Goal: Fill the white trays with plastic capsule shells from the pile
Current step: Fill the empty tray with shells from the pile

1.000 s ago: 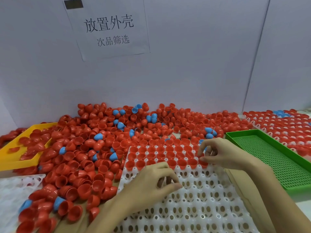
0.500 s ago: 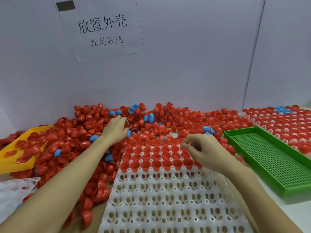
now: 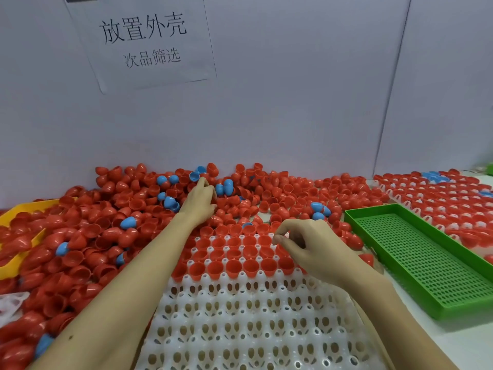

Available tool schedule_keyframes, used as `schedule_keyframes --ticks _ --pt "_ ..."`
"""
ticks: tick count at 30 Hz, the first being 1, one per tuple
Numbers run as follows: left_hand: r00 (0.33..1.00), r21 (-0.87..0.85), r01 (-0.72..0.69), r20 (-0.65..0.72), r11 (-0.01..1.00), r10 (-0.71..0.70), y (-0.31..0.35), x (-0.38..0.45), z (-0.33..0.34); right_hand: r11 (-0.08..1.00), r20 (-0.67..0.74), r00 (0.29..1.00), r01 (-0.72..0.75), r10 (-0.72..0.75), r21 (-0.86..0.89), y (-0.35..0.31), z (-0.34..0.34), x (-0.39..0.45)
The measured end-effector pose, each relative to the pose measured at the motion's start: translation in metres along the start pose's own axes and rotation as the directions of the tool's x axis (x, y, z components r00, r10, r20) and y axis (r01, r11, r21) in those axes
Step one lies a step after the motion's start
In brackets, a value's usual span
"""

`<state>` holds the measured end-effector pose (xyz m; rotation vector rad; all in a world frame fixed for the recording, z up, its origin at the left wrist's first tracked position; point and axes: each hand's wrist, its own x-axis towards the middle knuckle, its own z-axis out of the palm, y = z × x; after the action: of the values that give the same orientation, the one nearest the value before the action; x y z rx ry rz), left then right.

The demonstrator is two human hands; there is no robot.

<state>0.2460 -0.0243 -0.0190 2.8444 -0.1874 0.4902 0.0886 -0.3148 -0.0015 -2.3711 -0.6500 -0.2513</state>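
Observation:
A big pile of red capsule shells (image 3: 106,225), with a few blue shells (image 3: 169,202) mixed in, covers the table's left and back. The white tray (image 3: 240,316) lies in front of me. Its far rows hold red shells (image 3: 234,266) and its near rows are bare. My left hand (image 3: 198,202) reaches deep into the pile, fingers stretched forward onto the shells. My right hand (image 3: 306,248) hovers over the tray's filled rows on the right. Its fingers are curled, thumb and forefinger tips close together. Whether they pinch a shell is hidden.
A green perforated tray (image 3: 426,265) stands to the right of the white tray. Behind it lies another tray filled with red shells (image 3: 440,198). A yellow tray (image 3: 16,213) is at the far left, a white tray corner (image 3: 10,303) at the lower left. A grey wall with a paper sign (image 3: 149,41) closes off the back.
My left hand left the white tray and stretched far into the pile. My right hand shifted slightly left and nearer along the filled rows. The view tilted down a little.

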Motion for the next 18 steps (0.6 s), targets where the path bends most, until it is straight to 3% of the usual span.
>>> schedule_keyframes --ticks 5,7,9,12,16,18 --pt "0.955 -0.299 -0.035 -0.292 0.954 -0.057 0.002 -0.023 -0.03 1.0 -0.01 1.0 -0.009 0.01 0.022 0.0 -0.003 -0.001" --pt "0.934 -0.41 -0.071 -0.348 0.909 -0.084 0.01 -0.044 -0.049 1.0 -0.023 1.0 -0.01 0.011 0.017 0.0 -0.006 0.0" --pt "0.95 -0.559 -0.096 -0.297 0.824 -0.091 0.021 -0.075 -0.065 0.998 -0.05 0.999 -0.009 0.012 0.059 -0.002 -0.006 0.0" --pt "0.983 -0.792 -0.084 -0.167 0.605 -0.081 0.042 -0.135 -0.083 0.977 -0.074 0.997 0.004 0.012 0.212 -0.012 -0.006 -0.002" --pt "0.995 -0.896 -0.037 -0.072 0.442 -0.063 0.066 -0.197 -0.084 0.888 0.038 0.996 0.057 -0.083 0.457 -0.038 -0.001 -0.005" --pt "0.997 -0.93 -0.021 -0.044 0.367 -0.055 0.074 -0.21 -0.085 0.867 0.072 0.985 0.102 -0.157 0.487 -0.049 0.004 -0.007"
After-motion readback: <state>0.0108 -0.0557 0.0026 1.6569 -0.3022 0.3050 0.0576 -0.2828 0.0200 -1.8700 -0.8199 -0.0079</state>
